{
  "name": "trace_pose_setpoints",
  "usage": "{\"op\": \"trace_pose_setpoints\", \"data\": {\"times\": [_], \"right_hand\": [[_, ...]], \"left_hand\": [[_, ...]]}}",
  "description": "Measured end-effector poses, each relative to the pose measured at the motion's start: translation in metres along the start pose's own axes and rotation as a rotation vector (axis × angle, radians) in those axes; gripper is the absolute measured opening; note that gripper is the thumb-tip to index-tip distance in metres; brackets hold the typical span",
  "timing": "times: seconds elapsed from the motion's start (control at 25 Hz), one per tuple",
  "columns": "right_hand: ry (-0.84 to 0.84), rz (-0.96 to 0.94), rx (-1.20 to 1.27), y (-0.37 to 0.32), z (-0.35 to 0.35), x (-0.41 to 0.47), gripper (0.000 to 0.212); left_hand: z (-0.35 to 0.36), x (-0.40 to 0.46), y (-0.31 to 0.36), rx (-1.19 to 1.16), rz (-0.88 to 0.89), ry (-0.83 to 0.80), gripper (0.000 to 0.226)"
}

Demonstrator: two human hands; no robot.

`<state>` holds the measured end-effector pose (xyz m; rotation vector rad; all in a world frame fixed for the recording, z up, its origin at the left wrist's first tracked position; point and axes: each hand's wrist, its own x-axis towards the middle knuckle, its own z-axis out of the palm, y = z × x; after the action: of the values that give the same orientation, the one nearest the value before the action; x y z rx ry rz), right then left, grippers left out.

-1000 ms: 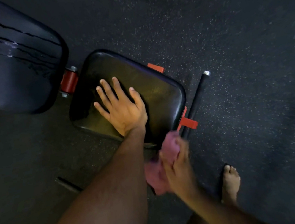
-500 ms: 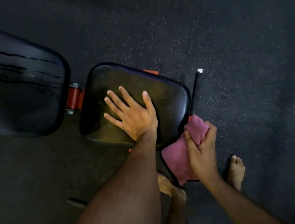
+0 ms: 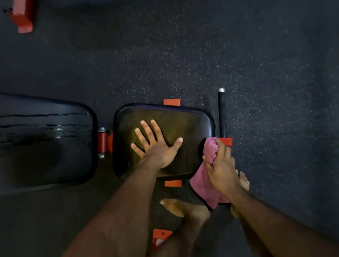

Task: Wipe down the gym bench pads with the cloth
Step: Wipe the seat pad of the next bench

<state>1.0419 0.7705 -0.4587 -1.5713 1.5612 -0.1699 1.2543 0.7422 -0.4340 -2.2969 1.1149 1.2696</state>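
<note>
place: gym | cues: speckled rubber floor (image 3: 261, 53); padded bench (image 3: 174, 119); red frame (image 3: 22, 16)

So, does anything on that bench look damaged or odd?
Yes. The long back pad has dark, ragged cracks running along its surface, like split vinyl. The seat pad looks intact.

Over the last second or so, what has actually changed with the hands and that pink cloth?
The right hand has carried the pink cloth from just off the seat pad up onto its right corner, and grips it bunched. The left hand stays flat on the seat pad with fingers spread. The back pad lies untouched.
</note>
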Motion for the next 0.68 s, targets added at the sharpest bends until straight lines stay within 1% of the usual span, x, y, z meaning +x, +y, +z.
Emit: {"op": "trace_pose_setpoints", "data": {"times": [0.08,0.2,0.24,0.32,0.36,0.44,0.52,0.56,0.6,0.64,0.68], "right_hand": [[-0.014,0.034,-0.023,0.002,0.004,0.002,0.062],[0.009,0.050,-0.024,-0.002,0.002,-0.005,0.059],[0.014,0.050,-0.051,-0.005,0.001,-0.004,0.058],[0.028,0.126,-0.115,-0.014,0.004,-0.003,0.060],[0.058,0.171,-0.157,-0.018,0.008,-0.004,0.063],[0.143,0.180,-0.250,-0.023,0.021,-0.010,0.065],[0.299,0.247,-0.279,-0.027,0.039,-0.013,0.062],[0.357,0.267,-0.286,-0.029,0.047,-0.013,0.064],[0.395,0.287,-0.292,-0.029,0.054,-0.013,0.064],[0.414,0.307,-0.294,-0.030,0.058,-0.014,0.061],[0.419,0.314,-0.285,-0.027,0.058,-0.014,0.057]], "left_hand": [[-0.003,-0.004,-0.006,0.049,0.009,-0.058,0.114],[-0.019,-0.008,-0.009,0.133,0.060,-0.125,0.115],[-0.030,-0.011,-0.011,0.145,0.069,-0.164,0.118],[-0.049,-0.014,-0.013,0.111,0.106,-0.282,0.124],[-0.055,-0.014,-0.015,0.095,0.160,-0.335,0.124],[-0.064,-0.018,-0.030,0.119,0.239,-0.411,0.118],[-0.083,-0.009,-0.047,0.386,0.380,-0.423,0.104],[-0.090,-0.007,-0.056,0.546,0.469,-0.392,0.094],[-0.098,-0.005,-0.061,0.694,0.589,-0.264,0.082],[-0.101,0.001,-0.064,0.772,0.725,-0.062,0.068],[-0.099,0.008,-0.062,0.759,0.862,0.112,0.058]]}}
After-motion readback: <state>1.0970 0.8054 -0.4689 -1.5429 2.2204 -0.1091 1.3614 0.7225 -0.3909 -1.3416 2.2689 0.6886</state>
